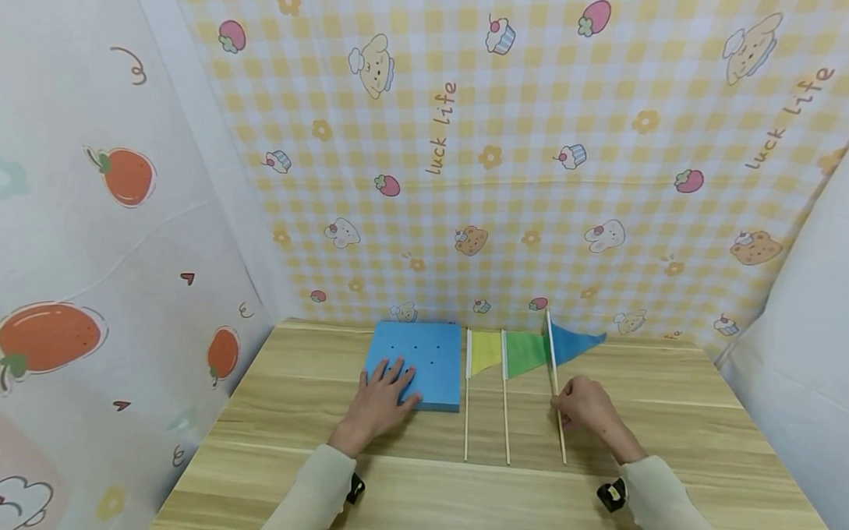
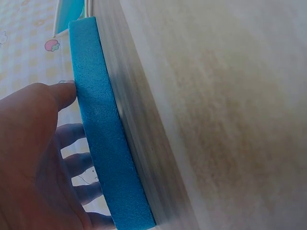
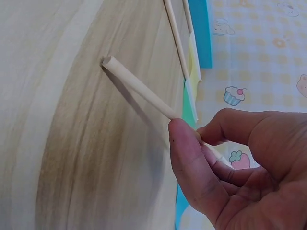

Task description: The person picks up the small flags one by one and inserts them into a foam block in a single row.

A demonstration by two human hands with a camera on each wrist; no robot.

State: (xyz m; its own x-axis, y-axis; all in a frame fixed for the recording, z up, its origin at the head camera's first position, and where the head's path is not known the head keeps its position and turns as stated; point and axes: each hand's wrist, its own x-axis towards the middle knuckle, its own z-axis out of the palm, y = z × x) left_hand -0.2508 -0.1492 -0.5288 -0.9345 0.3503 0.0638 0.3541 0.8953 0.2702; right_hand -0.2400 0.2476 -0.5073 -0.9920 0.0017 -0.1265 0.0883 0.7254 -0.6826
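Note:
A blue foam block (image 1: 435, 374) with several small dark holes in its top lies at the back of the table. My left hand (image 1: 383, 400) rests on its near left part, fingers spread. In the left wrist view the block's side (image 2: 103, 120) shows below the fingers. With thumb and fingers, my right hand (image 1: 588, 407) pinches the wooden stick of a blue pennant flag (image 1: 569, 346). In the right wrist view the stick's lower end (image 3: 134, 84) slants close to the tabletop. Left of it lie a green flag (image 1: 524, 353) and a yellow flag (image 1: 485, 353), sticks pointing towards me.
The wooden table (image 1: 458, 504) reaches back to a yellow checked cloth (image 1: 511, 206). White printed cloth (image 1: 152, 232) hangs at the left, and a white cloth (image 1: 808, 325) at the right. A dark wrist strap (image 1: 611, 494) sits by the right sleeve.

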